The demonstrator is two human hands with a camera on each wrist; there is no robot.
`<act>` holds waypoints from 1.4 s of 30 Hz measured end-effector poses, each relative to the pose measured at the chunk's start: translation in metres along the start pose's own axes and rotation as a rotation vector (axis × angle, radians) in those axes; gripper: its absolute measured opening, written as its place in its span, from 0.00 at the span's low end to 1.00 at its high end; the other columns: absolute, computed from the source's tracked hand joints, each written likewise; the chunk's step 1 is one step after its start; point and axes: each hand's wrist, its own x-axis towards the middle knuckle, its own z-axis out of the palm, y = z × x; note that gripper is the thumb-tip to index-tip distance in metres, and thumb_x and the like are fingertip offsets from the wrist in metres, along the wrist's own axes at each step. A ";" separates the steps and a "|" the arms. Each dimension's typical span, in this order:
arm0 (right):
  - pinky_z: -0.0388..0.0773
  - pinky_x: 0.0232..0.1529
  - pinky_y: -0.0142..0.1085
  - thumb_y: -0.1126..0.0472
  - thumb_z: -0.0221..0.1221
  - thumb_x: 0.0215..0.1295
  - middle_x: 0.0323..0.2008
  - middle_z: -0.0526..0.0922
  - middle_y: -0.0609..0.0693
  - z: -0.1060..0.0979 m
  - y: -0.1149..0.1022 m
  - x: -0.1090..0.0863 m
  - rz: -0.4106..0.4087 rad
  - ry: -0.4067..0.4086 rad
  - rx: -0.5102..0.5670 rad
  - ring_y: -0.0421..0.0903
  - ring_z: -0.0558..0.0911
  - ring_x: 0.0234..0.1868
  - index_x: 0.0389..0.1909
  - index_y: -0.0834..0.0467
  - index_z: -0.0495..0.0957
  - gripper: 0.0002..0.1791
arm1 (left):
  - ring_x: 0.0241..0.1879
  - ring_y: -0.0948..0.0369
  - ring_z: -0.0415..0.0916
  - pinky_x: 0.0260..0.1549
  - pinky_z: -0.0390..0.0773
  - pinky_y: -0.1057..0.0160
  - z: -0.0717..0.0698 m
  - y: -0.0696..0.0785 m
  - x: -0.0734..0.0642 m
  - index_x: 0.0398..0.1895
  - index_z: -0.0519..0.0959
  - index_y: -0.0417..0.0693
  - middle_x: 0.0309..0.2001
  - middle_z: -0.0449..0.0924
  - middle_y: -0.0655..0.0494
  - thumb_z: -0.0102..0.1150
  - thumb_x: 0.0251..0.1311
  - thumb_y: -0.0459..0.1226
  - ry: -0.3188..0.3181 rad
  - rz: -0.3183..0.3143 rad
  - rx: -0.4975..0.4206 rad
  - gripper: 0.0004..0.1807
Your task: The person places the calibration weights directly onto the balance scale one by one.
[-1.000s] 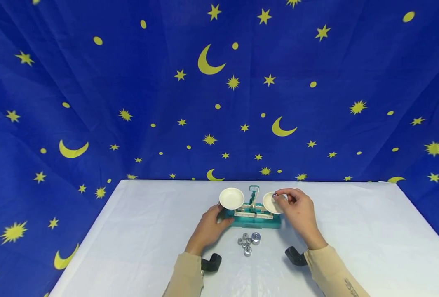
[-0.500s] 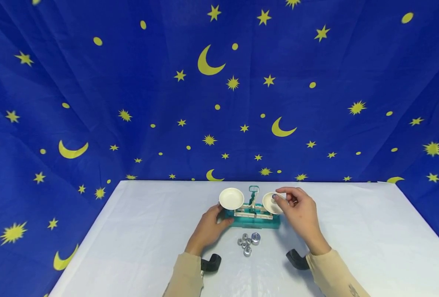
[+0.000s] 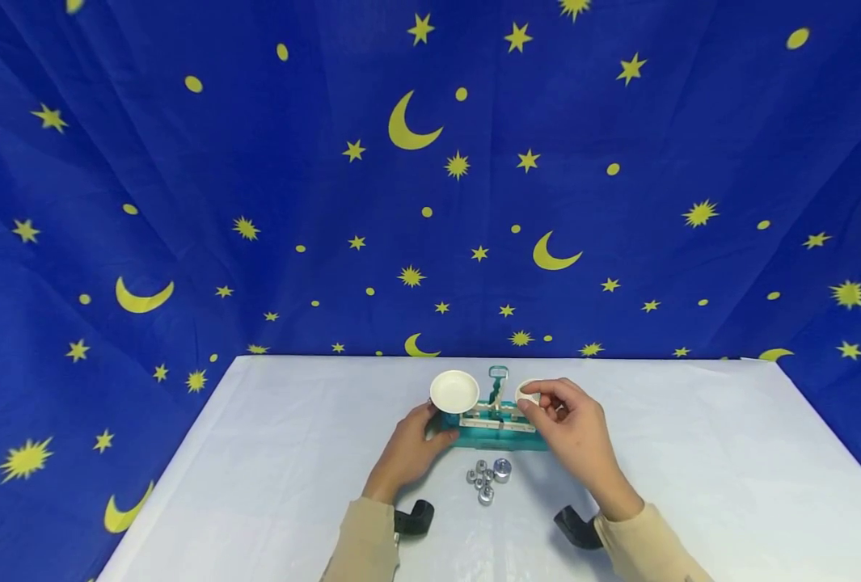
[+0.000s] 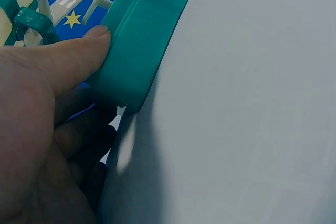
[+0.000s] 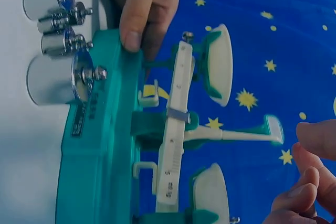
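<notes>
A green toy balance scale (image 3: 495, 439) with two white pans stands on the table. My left hand (image 3: 404, 449) grips the left end of its base, thumb on top and fingers behind, as the left wrist view shows. The left pan (image 3: 454, 391) has nothing in it. My right hand (image 3: 579, 428) hovers at the right pan (image 5: 212, 195), thumb and fingers loosely bent with nothing between them in the right wrist view (image 5: 315, 166). The metal knob of a small weight (image 5: 234, 220) shows over that pan's rim. The hand hides most of the pan in the head view.
Several silver weights (image 3: 480, 477) stand clustered in front of the base, with a larger weight (image 3: 502, 470) beside them. Black wrist mounts (image 3: 579, 529) jut inward below both hands. A blue star-patterned cloth (image 3: 430, 202) hangs behind the white table (image 3: 728, 453).
My right fingers have left the small weight in the right pan and moved left and slightly lower, across the pan. My left hand keeps its grip on the base.
</notes>
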 end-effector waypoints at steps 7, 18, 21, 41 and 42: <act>0.70 0.22 0.27 0.69 0.70 0.58 0.27 0.73 0.44 0.005 -0.004 -0.006 -0.048 -0.031 0.003 0.39 0.70 0.24 0.39 0.58 0.86 0.08 | 0.70 0.43 0.64 0.70 0.62 0.42 0.001 -0.001 0.000 0.70 0.69 0.36 0.69 0.69 0.37 0.64 0.65 0.44 -0.002 -0.006 0.003 0.34; 0.70 0.22 0.27 0.70 0.71 0.57 0.28 0.74 0.45 0.013 -0.006 -0.015 -0.033 -0.080 0.035 0.38 0.70 0.25 0.37 0.57 0.85 0.09 | 0.70 0.43 0.64 0.70 0.62 0.41 0.001 -0.002 0.001 0.70 0.69 0.36 0.69 0.69 0.37 0.64 0.65 0.45 -0.001 -0.007 0.008 0.34; 0.71 0.22 0.27 0.69 0.71 0.56 0.27 0.73 0.44 0.016 -0.005 -0.017 -0.046 -0.092 0.034 0.38 0.71 0.25 0.37 0.57 0.86 0.08 | 0.70 0.43 0.64 0.70 0.62 0.41 0.001 -0.001 0.000 0.70 0.69 0.36 0.69 0.69 0.37 0.64 0.65 0.46 0.003 -0.003 0.010 0.35; 0.73 0.23 0.28 0.64 0.72 0.58 0.26 0.75 0.42 0.021 -0.001 -0.028 0.019 -0.268 0.068 0.37 0.72 0.26 0.36 0.56 0.86 0.07 | 0.70 0.44 0.65 0.70 0.63 0.42 0.002 -0.002 0.000 0.70 0.69 0.38 0.68 0.70 0.38 0.64 0.65 0.46 0.011 -0.007 0.015 0.35; 0.73 0.24 0.28 0.64 0.72 0.58 0.26 0.75 0.42 0.022 -0.001 -0.029 0.027 -0.283 0.065 0.37 0.73 0.27 0.36 0.55 0.86 0.06 | 0.70 0.44 0.65 0.70 0.63 0.42 0.002 -0.002 0.000 0.70 0.69 0.38 0.68 0.70 0.38 0.64 0.65 0.47 0.010 -0.007 0.016 0.35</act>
